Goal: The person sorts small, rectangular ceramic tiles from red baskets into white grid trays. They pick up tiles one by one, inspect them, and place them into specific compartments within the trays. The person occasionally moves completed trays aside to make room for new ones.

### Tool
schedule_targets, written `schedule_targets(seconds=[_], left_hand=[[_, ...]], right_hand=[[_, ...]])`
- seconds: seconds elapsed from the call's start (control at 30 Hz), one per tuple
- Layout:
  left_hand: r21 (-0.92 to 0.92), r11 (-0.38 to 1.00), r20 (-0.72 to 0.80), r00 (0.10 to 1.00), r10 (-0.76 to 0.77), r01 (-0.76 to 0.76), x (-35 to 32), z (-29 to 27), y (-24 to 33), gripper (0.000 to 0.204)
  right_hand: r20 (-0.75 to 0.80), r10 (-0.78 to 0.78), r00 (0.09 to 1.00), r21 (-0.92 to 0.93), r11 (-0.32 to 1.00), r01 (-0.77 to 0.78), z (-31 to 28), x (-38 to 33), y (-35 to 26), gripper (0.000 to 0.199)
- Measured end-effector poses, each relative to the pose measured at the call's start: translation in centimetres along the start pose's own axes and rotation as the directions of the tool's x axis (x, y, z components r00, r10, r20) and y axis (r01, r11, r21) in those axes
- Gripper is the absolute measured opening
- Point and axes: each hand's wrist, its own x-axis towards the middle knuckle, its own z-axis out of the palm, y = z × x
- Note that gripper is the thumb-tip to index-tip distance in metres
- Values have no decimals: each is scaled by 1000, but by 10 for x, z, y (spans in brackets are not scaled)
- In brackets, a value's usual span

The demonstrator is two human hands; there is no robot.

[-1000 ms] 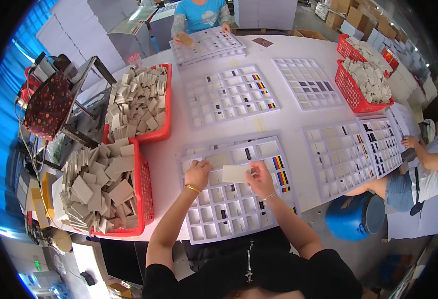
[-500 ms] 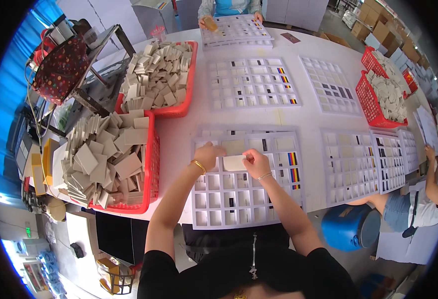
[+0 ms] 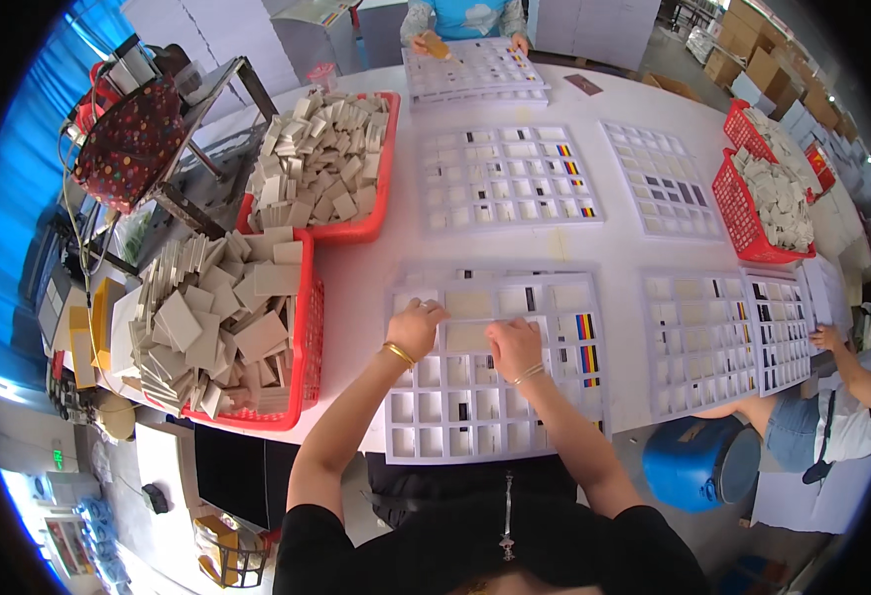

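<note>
Evidently, the fingers of the right hand [image 3: 515, 349] are bent against the right end of a flat beige board piece [image 3: 466, 338], though whether they pinch it or only press it, I cannot tell. The fingers of the left hand [image 3: 416, 331] are curled near the piece's upper left corner, and their grip is hidden too. The piece lies level in or over the second row of a white compartment tray [image 3: 402, 407], directly below a similar beige panel [image 3: 468, 302]. Coloured stripes [image 3: 588, 357] mark the tray's right side. Left of it on the white counter [image 3: 351, 372] stand a nearer red basket [image 3: 310, 342] and a farther red basket [image 3: 393, 164], both heaped with board pieces. Farther out, a co-worker [image 3: 462, 18] sits across the counter, and a blue drum [image 3: 684, 461] stands at the right.
</note>
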Motion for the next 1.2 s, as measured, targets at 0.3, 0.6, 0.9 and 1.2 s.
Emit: schedule_targets(seconds=[0.3,0.6,0.9,1.2], left_hand=[[-620,777,-200,938,-285,104,-4,-2,35,11],[-992,98,65,982,-179,84,17,-49,85,20],[-28,907,-757,584,-294,420,120,-166,-149,70],[410,613,-398,737,-546,675,116,-140,-270,68]], right_hand=[[225,3,974,-78,997,15,-8,6,-16,25],[249,195,949,945,166,-282,-25,19,-50,30],[254,435,864,891,243,-384,-58,-23,-8,20],[185,503,844,836,372,-405,-55,-74,21,19]])
